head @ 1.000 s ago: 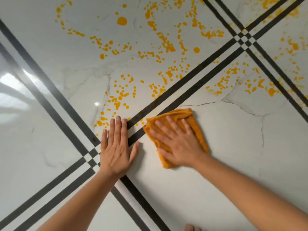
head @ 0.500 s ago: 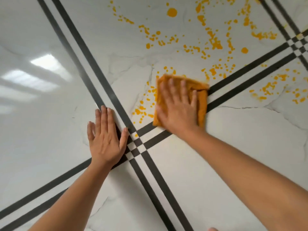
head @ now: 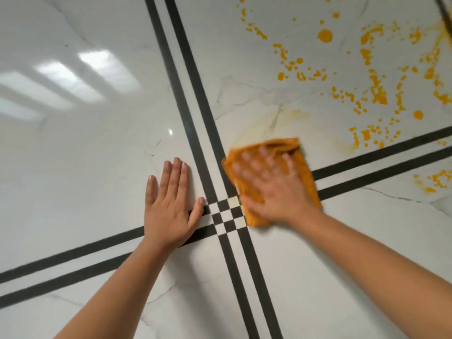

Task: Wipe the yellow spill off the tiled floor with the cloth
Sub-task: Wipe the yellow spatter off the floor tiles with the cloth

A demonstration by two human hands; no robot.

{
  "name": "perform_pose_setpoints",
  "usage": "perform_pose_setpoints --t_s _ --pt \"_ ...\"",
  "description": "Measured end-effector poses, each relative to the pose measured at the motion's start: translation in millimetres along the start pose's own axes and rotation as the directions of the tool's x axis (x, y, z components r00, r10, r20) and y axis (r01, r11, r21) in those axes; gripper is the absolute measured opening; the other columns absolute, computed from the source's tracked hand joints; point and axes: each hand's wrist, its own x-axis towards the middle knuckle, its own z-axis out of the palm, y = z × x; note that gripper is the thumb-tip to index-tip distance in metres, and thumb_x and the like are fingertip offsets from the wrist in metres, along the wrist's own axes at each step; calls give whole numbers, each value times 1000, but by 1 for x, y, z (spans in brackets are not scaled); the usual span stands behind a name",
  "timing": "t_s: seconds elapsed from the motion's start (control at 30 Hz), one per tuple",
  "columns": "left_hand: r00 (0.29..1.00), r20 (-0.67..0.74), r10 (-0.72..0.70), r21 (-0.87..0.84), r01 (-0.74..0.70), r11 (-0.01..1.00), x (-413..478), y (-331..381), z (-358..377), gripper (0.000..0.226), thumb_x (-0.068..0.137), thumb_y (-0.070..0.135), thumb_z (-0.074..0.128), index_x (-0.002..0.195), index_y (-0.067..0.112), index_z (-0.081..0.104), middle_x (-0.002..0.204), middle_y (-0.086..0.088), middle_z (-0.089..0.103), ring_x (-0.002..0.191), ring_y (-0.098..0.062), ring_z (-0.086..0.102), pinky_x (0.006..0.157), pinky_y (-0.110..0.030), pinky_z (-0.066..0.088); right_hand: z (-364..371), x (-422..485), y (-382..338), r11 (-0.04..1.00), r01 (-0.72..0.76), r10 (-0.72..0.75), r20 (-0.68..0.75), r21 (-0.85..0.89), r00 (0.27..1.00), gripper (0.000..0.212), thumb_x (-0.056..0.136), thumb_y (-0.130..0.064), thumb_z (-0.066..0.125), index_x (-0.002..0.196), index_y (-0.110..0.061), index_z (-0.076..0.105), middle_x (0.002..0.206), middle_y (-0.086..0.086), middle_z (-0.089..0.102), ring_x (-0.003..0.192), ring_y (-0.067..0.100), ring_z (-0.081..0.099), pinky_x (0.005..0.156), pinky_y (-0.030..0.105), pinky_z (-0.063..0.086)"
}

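Half a second back the cloth (head: 305, 177) sat further out, over the nearest drops. Now the right hand (head: 274, 192) has dragged it in beside the crossing of the black stripes (head: 228, 214), leaving a pale smear (head: 266, 126) on the floor (head: 97, 155): near patch lifted, I judge, with most of the spill (head: 376, 94) left up-right. Right fingers (head: 263, 155) spread flat, pressing the cloth, blurred; left hand (head: 171, 206) flat on tile, fingers straight; cloth folded near-square, long axis faint, likely along the hand, bunched edge pointing toward the spill.

At left, left hand (head: 171, 206) on floor (head: 93, 172); at right, right hand (head: 274, 194) on cloth (head: 305, 177); spill (head: 380, 97) behind.
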Motion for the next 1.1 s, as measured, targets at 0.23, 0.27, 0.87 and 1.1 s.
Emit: perform_pose_setpoints --t_s 0.23,0.27,0.87,1.1 --pt "999 -33 -27 -24 27 999 -2 2 1 70 90 48 25 146 7 22 154 -9 20 142 -19 12 113 -46 11 -1 -2 -39 994 99 -100 34 36 994 64 87 -58 26 147 -34 20 156 -3 16 143 28 13 108 57 16" --pt "999 -32 -38 -24 38 999 -4 0 1 70 90 49 25 146 7 21 154 -9 20 142 -19 12 112 -47 11 0 -4 -20 979 206 -206 39 12 978 64 87 -58 27 146 -37 17 155 -5 15 143 27 14 108 57 16" --pt "999 -36 -17 -23 16 1000 9 11 3 71 90 49 25 147 7 17 154 -9 17 143 -19 10 112 -48 9 1 8 -12 988 155 -155 -4 -2 988 64 87 -58 27 146 -38 15 155 -6 14 143 25 13 108 55 17" --pt "999 -32 -24 -48 23 999 15 12 1 72 90 50 23 147 7 17 155 -9 16 143 -18 8 113 -47 8 -5 40 -37 994 -95 95 -4 49 995 64 89 -57 16 148 -35 10 157 -4 7 144 29 6 111 58 12"
